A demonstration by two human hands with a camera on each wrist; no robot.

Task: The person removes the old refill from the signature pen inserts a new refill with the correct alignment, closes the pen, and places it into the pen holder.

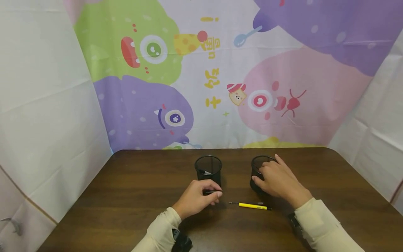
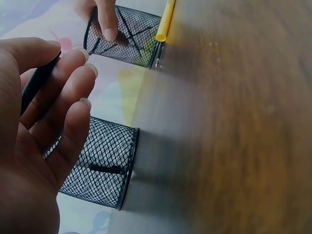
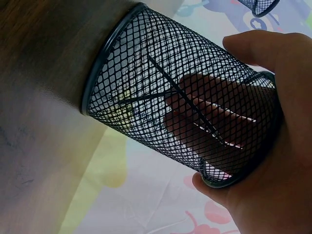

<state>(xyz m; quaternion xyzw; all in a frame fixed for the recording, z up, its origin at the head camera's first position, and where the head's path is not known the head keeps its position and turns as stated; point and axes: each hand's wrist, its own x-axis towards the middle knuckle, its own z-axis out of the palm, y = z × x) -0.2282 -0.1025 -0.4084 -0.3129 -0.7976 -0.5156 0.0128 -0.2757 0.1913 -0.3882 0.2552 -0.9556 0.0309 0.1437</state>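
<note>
My left hand pinches a slim black pen between thumb and fingers, just in front of the left black mesh pen holder. A black-and-white pen-like piece lies inside that holder. My right hand reaches into the right mesh pen holder. In the right wrist view several fingers extend inside it, while the thumb stays outside the wall. Two thin dark rods lean inside that holder; no grip on them shows. Between the hands lies a yellow pen barrel with a dark end.
A thin dark rod with a metallic tip lies beside the yellow barrel on the brown wooden table. A printed cartoon cloth hangs behind the far table edge. White cloth hangs at the left side.
</note>
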